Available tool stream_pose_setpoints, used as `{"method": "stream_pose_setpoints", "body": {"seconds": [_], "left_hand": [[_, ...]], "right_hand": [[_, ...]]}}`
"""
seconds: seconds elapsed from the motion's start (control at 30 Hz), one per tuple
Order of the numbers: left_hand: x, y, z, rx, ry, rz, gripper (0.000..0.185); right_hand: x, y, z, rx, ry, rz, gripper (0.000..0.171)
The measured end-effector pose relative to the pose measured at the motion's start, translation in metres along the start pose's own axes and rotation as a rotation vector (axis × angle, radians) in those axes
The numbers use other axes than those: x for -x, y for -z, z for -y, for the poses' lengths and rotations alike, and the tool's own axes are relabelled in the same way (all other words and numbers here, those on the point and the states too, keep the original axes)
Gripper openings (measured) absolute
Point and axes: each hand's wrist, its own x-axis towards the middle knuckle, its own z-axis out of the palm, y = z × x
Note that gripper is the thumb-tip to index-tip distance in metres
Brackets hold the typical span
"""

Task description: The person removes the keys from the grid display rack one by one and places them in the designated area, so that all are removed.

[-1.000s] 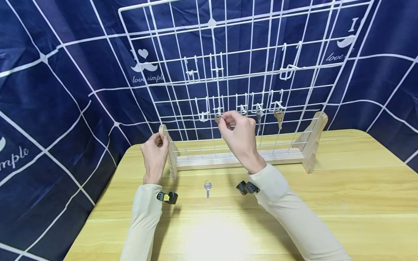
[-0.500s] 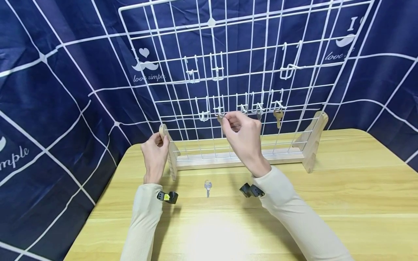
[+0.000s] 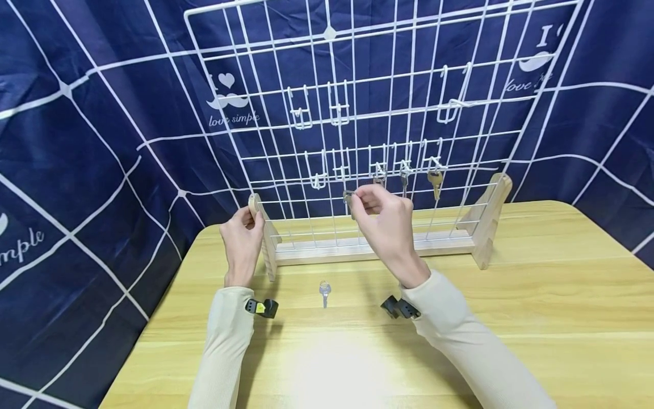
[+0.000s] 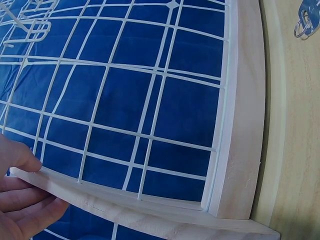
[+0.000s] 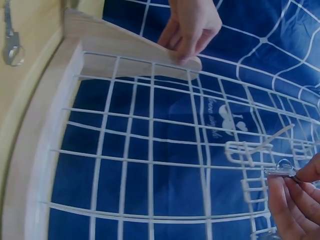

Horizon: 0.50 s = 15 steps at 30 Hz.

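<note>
While the left hand (image 3: 242,238) grips the rack's wooden end post (image 3: 258,211), the right hand (image 3: 384,218) pinches a key (image 3: 349,197) in its fingers (image 5: 289,200) just before the wire grid (image 3: 357,113), below the hooks (image 3: 341,170).

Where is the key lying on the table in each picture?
Head: the key lies on the table, in front of the rack, between the two arms.
Left wrist: top right corner, partly cut off.
Right wrist: top left edge.
Shared landmark: the rack's wooden left post.
</note>
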Motion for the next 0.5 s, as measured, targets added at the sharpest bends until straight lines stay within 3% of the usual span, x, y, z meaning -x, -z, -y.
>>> {"method": "stream_pose_setpoints", "body": {"seconds": [0.17,0.3,0.5], "left_hand": [[0.0,0.0,0.001,0.003,0.004,-0.002,0.021],[0.0,0.0,0.0,0.002,0.009,0.0,0.022],[-0.001,0.0,-0.001,0.001,0.002,0.0,0.022]], "right_hand": [[0.009,-0.001,-0.008,-0.005,-0.122,0.082,0.004],[0.02,-0.004,-0.02,-0.006,-0.25,0.195,0.006],[0.035,-0.009,-0.038,0.007,-0.365,0.341,0.008]]}}
